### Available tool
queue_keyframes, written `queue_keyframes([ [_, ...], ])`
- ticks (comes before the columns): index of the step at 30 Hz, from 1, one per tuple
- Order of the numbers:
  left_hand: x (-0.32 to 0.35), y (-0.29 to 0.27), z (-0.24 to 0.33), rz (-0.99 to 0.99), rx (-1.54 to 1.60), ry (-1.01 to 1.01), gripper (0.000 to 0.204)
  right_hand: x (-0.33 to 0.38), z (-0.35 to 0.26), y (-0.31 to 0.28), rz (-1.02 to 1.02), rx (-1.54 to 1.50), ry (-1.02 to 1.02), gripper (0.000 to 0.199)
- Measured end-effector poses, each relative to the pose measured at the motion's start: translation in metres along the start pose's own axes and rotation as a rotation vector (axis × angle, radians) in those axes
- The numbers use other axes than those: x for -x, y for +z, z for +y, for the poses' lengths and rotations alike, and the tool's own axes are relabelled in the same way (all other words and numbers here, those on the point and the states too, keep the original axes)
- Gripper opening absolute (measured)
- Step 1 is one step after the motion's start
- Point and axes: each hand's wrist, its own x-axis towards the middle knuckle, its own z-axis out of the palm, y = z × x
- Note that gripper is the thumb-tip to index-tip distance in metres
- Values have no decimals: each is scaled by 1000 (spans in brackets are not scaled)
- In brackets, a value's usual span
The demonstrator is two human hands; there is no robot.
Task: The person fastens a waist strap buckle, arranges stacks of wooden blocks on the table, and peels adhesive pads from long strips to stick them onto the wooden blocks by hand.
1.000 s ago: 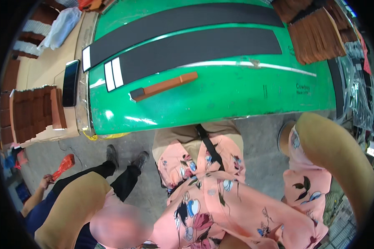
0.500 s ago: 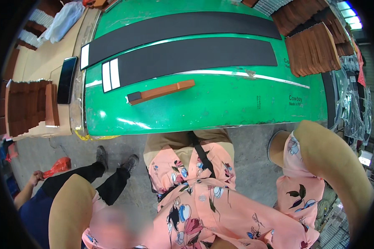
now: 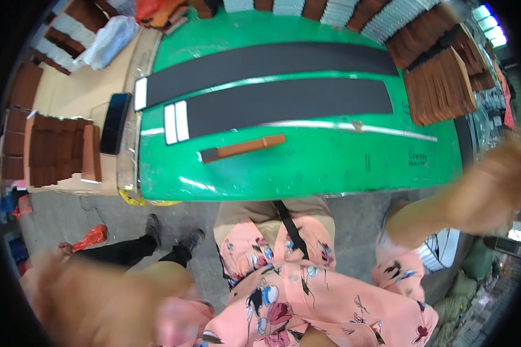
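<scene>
My left hand (image 3: 69, 301) is a motion blur at the lower left, away from the table, and its fingers cannot be made out. Off the table's right edge, my right hand (image 3: 486, 188) is smeared as well, with nothing discernible in it. A narrow brown piece with a dark block at its left end (image 3: 246, 147) lies on the green tabletop (image 3: 324, 170). Behind it rest two long black strips, the nearer one (image 3: 289, 105) with two white patches at its left end and the farther one (image 3: 266, 66) with one. Neither hand touches these.
Brown pieces stand in a right-hand stack (image 3: 440, 87) and a left-hand stack (image 3: 55, 149). A dark phone (image 3: 116, 123) lies by the table's left side. More stacks line the far edge. At lower left, another person's hand (image 3: 65, 248) is beside a red bag (image 3: 92, 236).
Both my hands have come into view, blurred, at the left and right sides. The table and everything on it appear lower and farther right in the picture.
</scene>
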Motion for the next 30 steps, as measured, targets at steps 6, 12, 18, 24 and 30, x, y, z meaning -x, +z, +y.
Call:
queue_keyframes([
  [6, 186, 34, -64, -587, -701, -501, 28, 18, 66, -121, -230, 1501, 272, 21],
  [12, 231, 53, -92, -677, -1059, -298, 35, 14, 97, -137, -365, 1740, 247, 20],
  [18, 241, 57, -103, -657, -1123, -337, 38, 11, 109, -146, -607, 1862, 40, 21],
  [24, 247, 54, -106, -654, -1149, -309, 35, 12, 116, -140, -609, 1912, -19, 23],
  [30, 246, 54, -105, -646, -1145, -307, 33, 14, 116, -138, -611, 1924, -22, 24],
])
